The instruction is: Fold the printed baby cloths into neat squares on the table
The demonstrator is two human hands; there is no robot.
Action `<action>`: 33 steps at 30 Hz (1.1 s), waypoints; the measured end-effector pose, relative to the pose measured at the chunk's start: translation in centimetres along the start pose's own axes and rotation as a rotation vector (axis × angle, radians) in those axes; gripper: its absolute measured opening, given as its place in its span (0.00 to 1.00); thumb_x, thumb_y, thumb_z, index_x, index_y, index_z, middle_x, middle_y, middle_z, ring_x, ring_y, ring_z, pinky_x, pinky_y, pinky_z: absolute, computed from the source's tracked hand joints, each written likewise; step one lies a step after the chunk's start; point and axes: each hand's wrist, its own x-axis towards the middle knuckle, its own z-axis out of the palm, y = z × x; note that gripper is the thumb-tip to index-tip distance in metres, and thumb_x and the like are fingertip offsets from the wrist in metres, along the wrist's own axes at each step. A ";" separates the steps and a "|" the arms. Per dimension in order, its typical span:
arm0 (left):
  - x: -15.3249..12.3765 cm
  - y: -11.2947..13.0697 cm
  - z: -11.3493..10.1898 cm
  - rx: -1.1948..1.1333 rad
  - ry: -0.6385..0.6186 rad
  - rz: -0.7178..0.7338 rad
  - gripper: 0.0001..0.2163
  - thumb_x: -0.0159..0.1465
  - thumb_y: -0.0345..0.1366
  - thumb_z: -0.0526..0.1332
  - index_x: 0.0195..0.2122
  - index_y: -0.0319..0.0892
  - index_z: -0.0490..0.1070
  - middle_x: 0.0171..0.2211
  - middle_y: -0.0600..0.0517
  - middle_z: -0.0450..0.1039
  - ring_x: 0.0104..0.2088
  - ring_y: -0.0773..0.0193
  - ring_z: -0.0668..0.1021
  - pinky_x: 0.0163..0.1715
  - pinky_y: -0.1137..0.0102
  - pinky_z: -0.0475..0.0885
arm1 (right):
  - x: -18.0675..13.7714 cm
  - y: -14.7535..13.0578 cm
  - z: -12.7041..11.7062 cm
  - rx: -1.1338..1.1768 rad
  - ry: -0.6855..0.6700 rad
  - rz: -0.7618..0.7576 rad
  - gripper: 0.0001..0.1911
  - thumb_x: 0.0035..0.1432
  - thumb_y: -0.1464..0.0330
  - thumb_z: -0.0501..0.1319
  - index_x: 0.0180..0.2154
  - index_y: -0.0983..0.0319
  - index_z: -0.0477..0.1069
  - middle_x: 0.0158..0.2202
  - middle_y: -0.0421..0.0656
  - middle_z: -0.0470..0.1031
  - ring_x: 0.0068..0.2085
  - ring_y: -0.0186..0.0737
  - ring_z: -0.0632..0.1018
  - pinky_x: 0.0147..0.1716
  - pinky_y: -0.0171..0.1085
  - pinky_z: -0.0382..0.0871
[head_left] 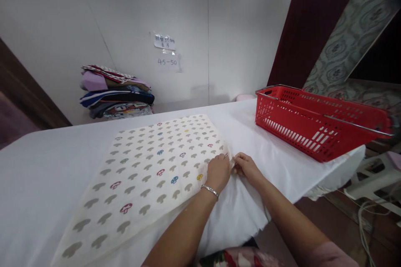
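Note:
A cream cloth [147, 175] printed with grey and coloured mushrooms lies spread flat on the white-covered table [250, 133]. Its right edge is bunched up where both hands meet. My left hand [219, 171], with a silver bracelet at the wrist, is closed on that edge, fingers curled. Just to its right, my right hand [247, 167] pinches the same edge between thumb and fingers. The fingertips of the two hands nearly touch, and they partly hide the gathered bit of cloth.
At the right end of the table stands a red plastic basket [291, 121] with metal handles. Folded fabrics [117, 91] are piled at the back left. Paper signs [167, 61] hang on the wall. A white plastic stool [372, 175] and cables are on the floor at right.

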 end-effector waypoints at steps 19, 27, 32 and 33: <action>-0.5 0.5 1.4 -0.186 0.029 0.027 0.12 0.61 0.31 0.49 0.44 0.38 0.66 0.41 0.46 0.68 0.42 0.60 0.71 0.42 0.66 0.65 | -0.2 0.0 0.5 -0.038 0.055 -0.100 0.21 0.45 0.52 0.62 0.29 0.59 0.58 0.18 0.34 0.66 0.16 0.31 0.65 0.14 0.30 0.57; -1.0 1.5 1.9 -0.274 0.046 -0.009 0.17 0.57 0.34 0.54 0.49 0.38 0.63 0.44 0.45 0.68 0.43 0.58 0.70 0.43 0.64 0.67 | -0.2 0.4 -0.4 0.054 0.030 -0.007 0.24 0.44 0.57 0.64 0.41 0.58 0.60 0.20 0.33 0.68 0.17 0.31 0.67 0.15 0.29 0.58; -2.6 0.6 2.0 -0.145 0.005 0.036 0.10 0.59 0.33 0.52 0.41 0.39 0.66 0.38 0.47 0.68 0.38 0.59 0.70 0.35 0.65 0.66 | -0.2 0.7 -1.2 -0.121 0.049 -0.043 0.25 0.45 0.58 0.64 0.44 0.59 0.61 0.17 0.34 0.67 0.15 0.31 0.65 0.13 0.29 0.55; -3.3 0.1 1.9 -0.097 -0.002 0.069 0.09 0.59 0.32 0.51 0.40 0.39 0.66 0.37 0.47 0.68 0.38 0.59 0.69 0.34 0.65 0.65 | -0.2 0.6 -1.3 -0.158 0.051 -0.052 0.25 0.45 0.58 0.64 0.44 0.59 0.61 0.17 0.35 0.67 0.15 0.31 0.65 0.13 0.29 0.55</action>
